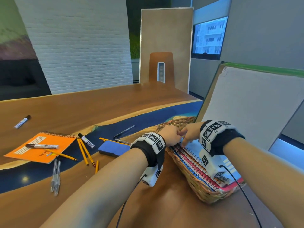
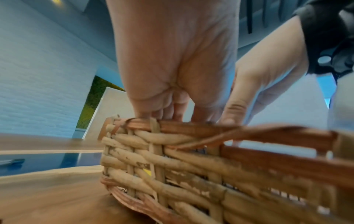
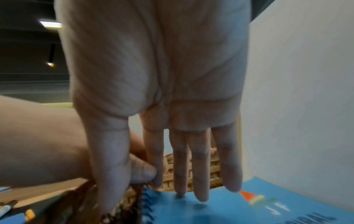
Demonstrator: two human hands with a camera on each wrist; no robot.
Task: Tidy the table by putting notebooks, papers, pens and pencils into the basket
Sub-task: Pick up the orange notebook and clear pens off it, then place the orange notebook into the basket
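Both hands are set at the far end of the wicker basket (image 1: 195, 190), over a stack of spiral notebooks.

The right hand (image 1: 191, 134) is held with its grip spread, straight fingers (image 3: 199, 169) resting on the blue notebook (image 3: 220, 207) atop the stack. The left hand (image 1: 171, 134) is curled at the basket rim by the spirals; what it pinches cannot be told. An orange notebook (image 1: 41, 148), pencils (image 1: 85, 151), markers (image 1: 42, 146) and pens (image 1: 56, 176) are left on the surface (image 1: 82, 106).

Bare forearms; each wrist wears a black strap (image 1: 153, 155) carrying white blocks (image 1: 212, 134) with black square markers, cables trailing.
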